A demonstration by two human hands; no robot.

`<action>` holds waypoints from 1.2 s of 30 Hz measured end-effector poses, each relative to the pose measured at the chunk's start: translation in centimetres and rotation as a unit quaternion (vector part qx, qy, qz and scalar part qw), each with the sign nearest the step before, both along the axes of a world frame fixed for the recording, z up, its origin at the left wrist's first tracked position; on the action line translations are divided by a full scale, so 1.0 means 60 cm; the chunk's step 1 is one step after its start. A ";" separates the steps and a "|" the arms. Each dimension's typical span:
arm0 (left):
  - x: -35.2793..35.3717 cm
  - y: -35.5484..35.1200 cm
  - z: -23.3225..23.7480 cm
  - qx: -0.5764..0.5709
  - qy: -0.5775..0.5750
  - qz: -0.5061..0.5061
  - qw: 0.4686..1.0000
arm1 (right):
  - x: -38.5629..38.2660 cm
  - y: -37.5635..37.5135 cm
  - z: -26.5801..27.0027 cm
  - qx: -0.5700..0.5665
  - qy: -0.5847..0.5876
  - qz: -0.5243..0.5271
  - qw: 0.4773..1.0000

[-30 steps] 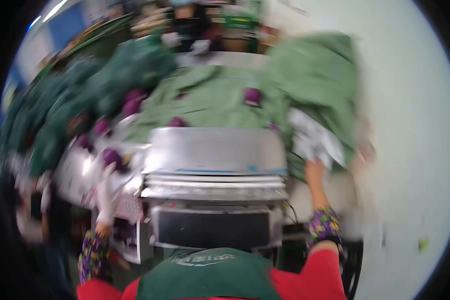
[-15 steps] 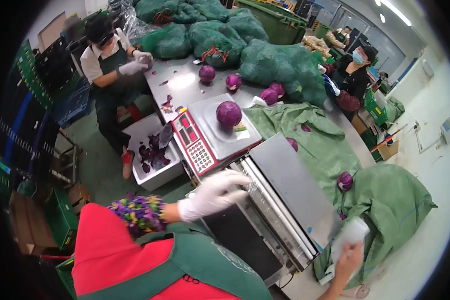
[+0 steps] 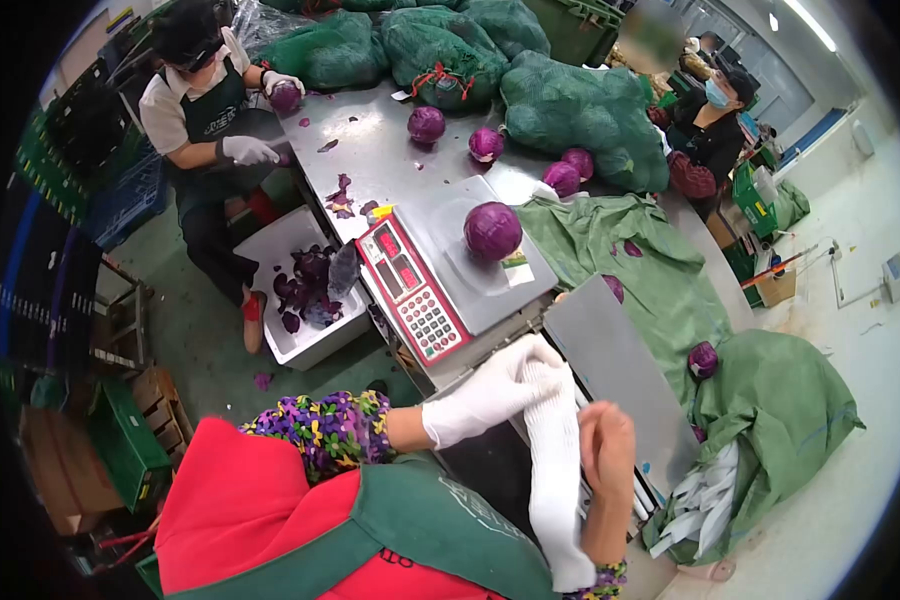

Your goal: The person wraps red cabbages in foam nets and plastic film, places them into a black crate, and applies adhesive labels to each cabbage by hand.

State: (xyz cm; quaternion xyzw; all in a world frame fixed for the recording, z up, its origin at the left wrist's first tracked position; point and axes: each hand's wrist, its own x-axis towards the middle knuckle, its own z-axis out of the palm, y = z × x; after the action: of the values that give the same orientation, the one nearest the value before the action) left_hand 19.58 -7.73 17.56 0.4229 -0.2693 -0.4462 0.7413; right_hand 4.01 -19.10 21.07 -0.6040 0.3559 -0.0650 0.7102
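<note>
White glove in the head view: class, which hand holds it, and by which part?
The gloved left hand pinches the loose white glove at its upper end; the rest hangs beside the bare right hand, whose grip cannot be told.

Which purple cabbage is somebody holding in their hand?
The cabbage at the far table corner, gripped in the co-worker's white-gloved hand. The others lie loose on the table, the scale or the green sacks.

white glove (image 3: 555, 470), limp, hanging vert., stretched long
</note>
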 end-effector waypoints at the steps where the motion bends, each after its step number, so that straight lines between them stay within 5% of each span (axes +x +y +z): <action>1: 0.025 0.001 -0.001 0.002 0.049 -0.001 0.999 | 0.042 0.016 -0.008 -0.044 -0.045 -0.030 0.998; 3: 0.070 0.011 0.002 0.020 0.098 -0.044 0.994 | 0.120 0.038 -0.037 -0.134 -0.132 -0.088 0.978; 5: 0.095 0.013 -0.020 0.010 0.097 -0.032 0.995 | 0.176 0.018 -0.118 -0.365 -0.235 -0.034 0.900; 6: 0.119 0.017 -0.017 0.091 -0.139 0.071 0.984 | 0.194 0.050 -0.090 -0.145 -0.188 -0.074 0.968; 7: 0.140 0.023 -0.014 0.071 -0.331 0.210 0.917 | 0.212 0.060 -0.088 -0.083 -0.210 -0.085 0.971; 9: 0.188 0.031 -0.007 0.028 -0.433 0.280 0.857 | 0.247 0.075 -0.076 -0.052 -0.173 -0.114 0.977; 10: 0.204 0.035 -0.006 -0.009 -0.410 0.270 0.871 | 0.260 0.081 -0.082 -0.037 -0.139 -0.135 0.980; 11: 0.213 0.039 -0.025 -0.021 -0.233 0.180 0.955 | 0.270 0.083 -0.093 -0.021 -0.105 -0.159 0.981; 13: 0.242 0.043 -0.011 0.034 0.014 0.038 0.999 | 0.283 0.078 -0.104 0.078 -0.188 -0.175 0.963; 15: 0.257 0.031 -0.035 0.043 0.163 -0.073 0.983 | 0.289 0.063 -0.086 0.155 -0.198 -0.215 0.944; 18: 0.266 0.047 -0.025 0.122 0.128 -0.277 0.944 | 0.307 0.042 -0.066 0.114 -0.188 -0.214 0.952; 19: 0.267 0.047 -0.052 0.075 0.072 -0.280 0.954 | 0.310 0.036 -0.066 0.075 -0.161 -0.178 0.968; 21: 0.298 0.044 -0.070 0.217 0.070 -0.215 0.950 | 0.327 0.035 -0.055 -0.013 -0.025 -0.056 0.998; 23: 0.330 0.006 -0.077 0.172 0.207 0.019 0.963 | 0.334 0.007 -0.070 -0.141 0.034 0.106 0.984; 25: 0.371 -0.030 -0.113 0.148 0.171 0.160 0.961 | 0.361 -0.055 -0.116 -0.255 0.152 0.125 0.947; 27: 0.391 -0.081 -0.141 0.197 0.200 0.269 0.921 | 0.426 -0.100 -0.115 -0.530 0.150 -0.037 0.834; 29: 0.423 -0.121 -0.230 0.258 0.284 0.106 0.917 | 0.481 -0.143 -0.113 -0.550 0.166 -0.078 0.815; 30: 0.419 -0.120 -0.215 0.281 0.266 0.045 0.921 | 0.490 -0.156 -0.146 -0.553 0.163 -0.083 0.813; 31: 0.412 -0.114 -0.200 0.301 0.245 -0.017 0.921 | 0.501 -0.177 -0.191 -0.323 0.202 -0.103 0.919; 32: 0.408 -0.125 -0.233 0.289 0.198 -0.015 0.937 | 0.515 -0.192 -0.208 -0.073 0.221 -0.116 0.966; 33: 0.395 -0.136 -0.241 0.128 0.282 0.006 0.951 | 0.504 -0.162 -0.197 -0.001 0.092 -0.125 0.988; 34: 0.396 -0.113 -0.164 0.236 0.259 -0.019 0.936 | 0.504 -0.118 -0.145 0.010 0.094 -0.160 0.983; 35: 0.396 -0.085 -0.089 0.341 0.233 -0.039 0.910 | 0.490 -0.127 -0.211 -0.033 0.024 -0.157 0.987; 36: 0.387 -0.079 -0.120 0.263 0.261 -0.031 0.928 | 0.466 -0.097 -0.183 -0.069 0.029 -0.139 0.987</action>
State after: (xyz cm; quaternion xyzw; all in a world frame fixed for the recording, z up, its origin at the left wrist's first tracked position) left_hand 42.81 -12.45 10.38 0.4628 0.0476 -0.6186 0.6331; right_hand 31.97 -24.91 10.09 -0.5975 0.4514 -0.1700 0.6406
